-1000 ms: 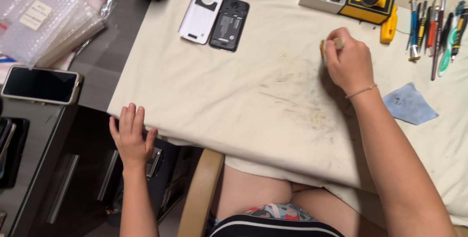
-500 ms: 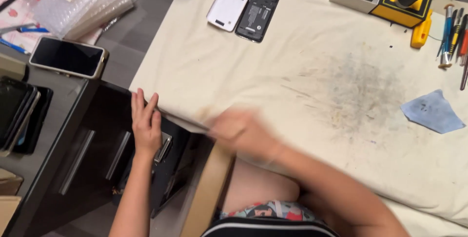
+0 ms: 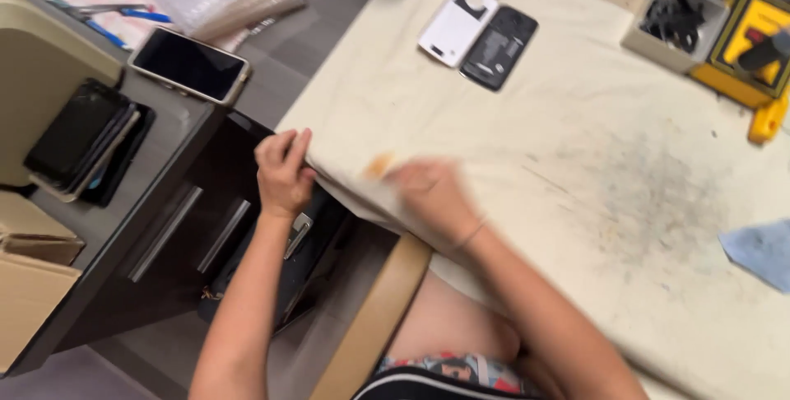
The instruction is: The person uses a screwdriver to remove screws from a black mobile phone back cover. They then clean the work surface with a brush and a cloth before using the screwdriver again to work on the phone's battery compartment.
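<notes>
Left hand [image 3: 282,171] clenched on the near edge of the stained cream cloth [image 3: 527,145] spread over the worktop, just above the dark drawer unit [image 3: 177,235]. Right hand [image 3: 432,196] blurred, resting on the cloth close beside, a small orange object [image 3: 378,165] at its fingertips; grip impossible to tell. Farther back on the cloth: white phone back cover [image 3: 457,22] touching a black opened phone [image 3: 499,48].
</notes>
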